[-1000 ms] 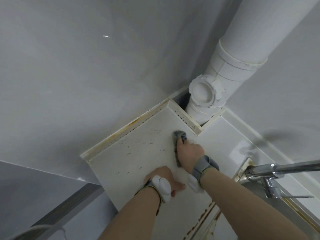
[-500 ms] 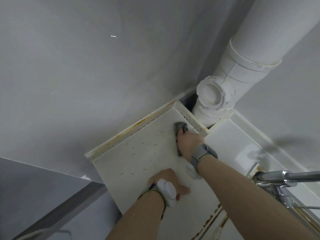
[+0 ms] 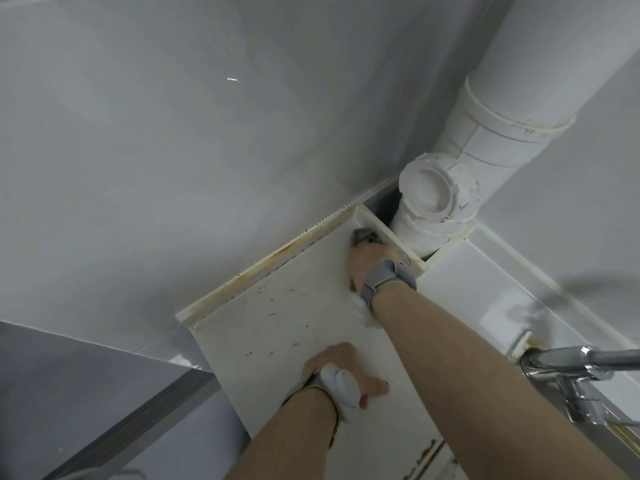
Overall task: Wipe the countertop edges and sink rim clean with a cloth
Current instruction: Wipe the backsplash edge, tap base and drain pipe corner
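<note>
A white countertop (image 3: 277, 327) with dark specks and a stained raised back edge (image 3: 273, 258) fills the middle. My right hand (image 3: 369, 261) presses a grey cloth (image 3: 363, 237) into the far corner, where the back edge meets the ledge beside the pipe. Part of the cloth shows under the hand's left side. My left hand (image 3: 341, 368) rests on the counter nearer to me, its fingers hidden behind the knuckles and the thumb pointing right. The sink's steel rim (image 3: 620, 441) shows at the lower right.
A thick white drain pipe (image 3: 478, 150) with a round cap (image 3: 433, 188) stands in the corner cut-out just beyond the cloth. A chrome tap (image 3: 581, 362) juts in from the right edge. Grey glossy walls surround the counter; the counter's left edge drops off.
My right hand has pushed the cloth farther away from me, up into the corner by the pipe. My left hand stays planted on the counter.
</note>
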The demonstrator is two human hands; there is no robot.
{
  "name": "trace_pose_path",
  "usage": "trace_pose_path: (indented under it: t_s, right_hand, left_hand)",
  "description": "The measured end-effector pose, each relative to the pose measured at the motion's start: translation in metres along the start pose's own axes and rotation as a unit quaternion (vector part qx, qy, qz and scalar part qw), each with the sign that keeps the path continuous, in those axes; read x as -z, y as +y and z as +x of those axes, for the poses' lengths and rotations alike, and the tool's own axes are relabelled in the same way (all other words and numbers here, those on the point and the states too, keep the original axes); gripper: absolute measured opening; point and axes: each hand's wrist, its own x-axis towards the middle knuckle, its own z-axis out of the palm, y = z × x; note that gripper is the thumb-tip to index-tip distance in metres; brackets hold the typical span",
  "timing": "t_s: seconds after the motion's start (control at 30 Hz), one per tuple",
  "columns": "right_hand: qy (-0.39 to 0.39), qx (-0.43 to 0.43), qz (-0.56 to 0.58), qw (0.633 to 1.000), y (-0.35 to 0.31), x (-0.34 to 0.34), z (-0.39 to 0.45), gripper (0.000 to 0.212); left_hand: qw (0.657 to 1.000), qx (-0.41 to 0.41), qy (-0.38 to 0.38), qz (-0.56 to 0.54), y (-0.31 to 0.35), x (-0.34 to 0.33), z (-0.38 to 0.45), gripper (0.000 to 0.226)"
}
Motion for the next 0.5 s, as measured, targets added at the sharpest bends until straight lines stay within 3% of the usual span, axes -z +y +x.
trace_pose_path:
  t_s: [0.17,0.3,0.4,0.5]
  right_hand:
    - [-0.021,0.038,-0.033,0.999,0.017,-0.011,0.000,0.042]
    - [-0.013,0.047,-0.005,0.999,0.042,-0.037,-0.028,0.043]
    - [-0.039,0.068,-0.002,0.997,0.050,-0.046,-0.061,0.038]
    - [-0.060,0.052,0.080,0.994,0.059,-0.051,-0.072,0.043]
  left_hand:
    - [1.000,-0.008,-0.003,0.001,0.000,-0.002,0.004,0.050]
    - [1.000,-0.011,-0.017,-0.010,-0.004,-0.006,0.009,0.066]
    - [0.999,-0.027,-0.024,-0.011,-0.005,-0.005,0.013,0.051]
    - [0.998,-0.043,-0.041,-0.007,-0.004,-0.005,0.015,0.050]
